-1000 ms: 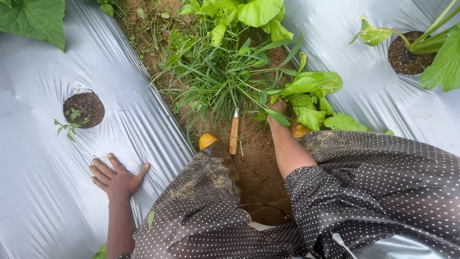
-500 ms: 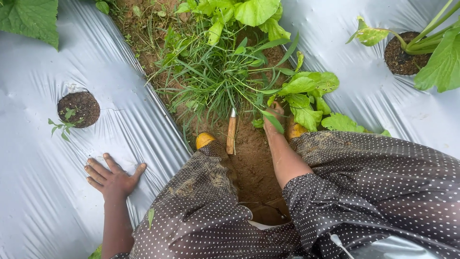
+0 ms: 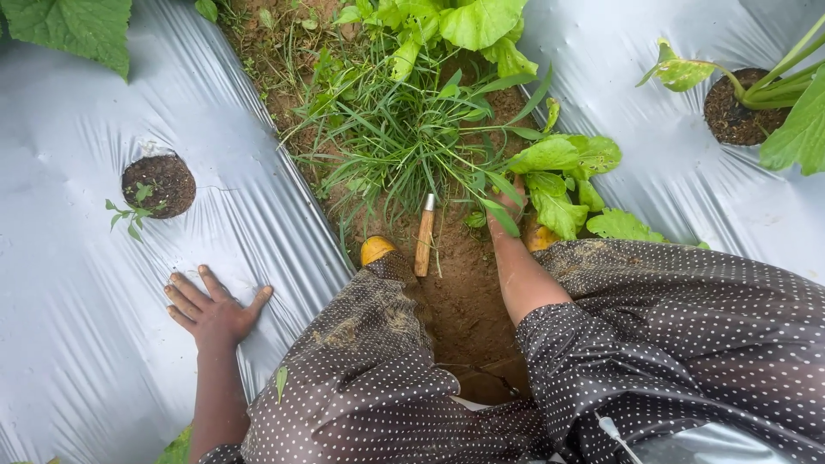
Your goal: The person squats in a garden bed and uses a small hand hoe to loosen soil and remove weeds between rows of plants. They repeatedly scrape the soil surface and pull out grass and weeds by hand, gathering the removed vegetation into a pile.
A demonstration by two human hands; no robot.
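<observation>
Down in the bare soil furrow [image 3: 464, 292], the right hand [image 3: 507, 202] is reaching into the base of a dense green grass clump [image 3: 404, 137]; leaves are hiding its fingers, so whether its grip is closing on stems cannot be told. Just beside it, a wooden-handled digging tool [image 3: 424, 236] is lying on the soil, untouched. Out on the left silver plastic mulch sheet [image 3: 77, 344], the left hand [image 3: 215, 314] is pressing flat, fingers spread wide, holding nothing. The clump is standing rooted; weeding appears hardly begun.
</observation>
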